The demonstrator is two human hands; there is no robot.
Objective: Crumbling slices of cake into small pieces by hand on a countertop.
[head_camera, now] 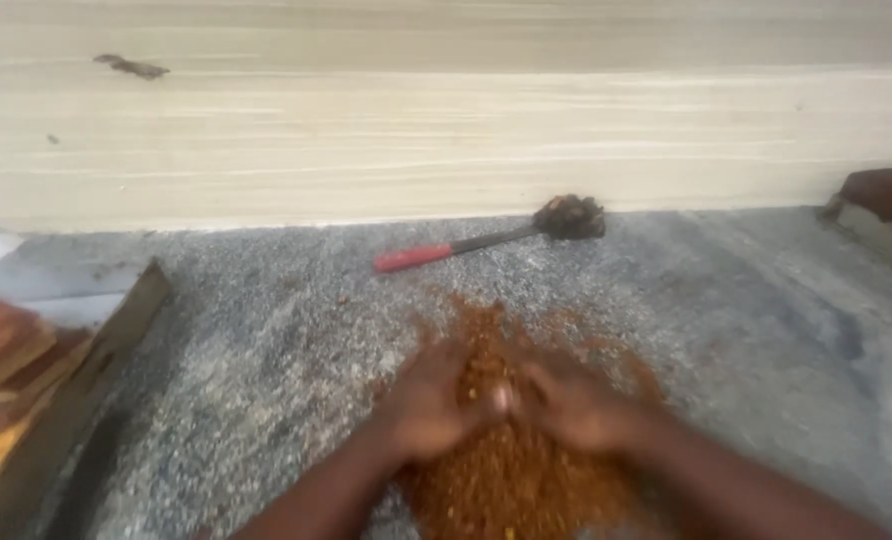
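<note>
Pressing both palms into the reddish-brown crumb pile (pixel 516 450) on the grey stone tabletop (pixel 746 300), keep your left hand (pixel 431 405) and right hand (pixel 576 405) cupped, fingers curled loosely into the crumbs. Beyond the pile, the red-handled tool (pixel 486 240) lies with its long axis running left-right, clogged head toward the right.

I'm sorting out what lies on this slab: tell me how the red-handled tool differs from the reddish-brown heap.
The red-handled tool is one rigid piece lying near the pale wall; the reddish-brown heap is loose grains spread nearer the camera. The tool lies untouched, while the left hand and right hand press into the heap. Both rest on the grey stone slab.
</note>
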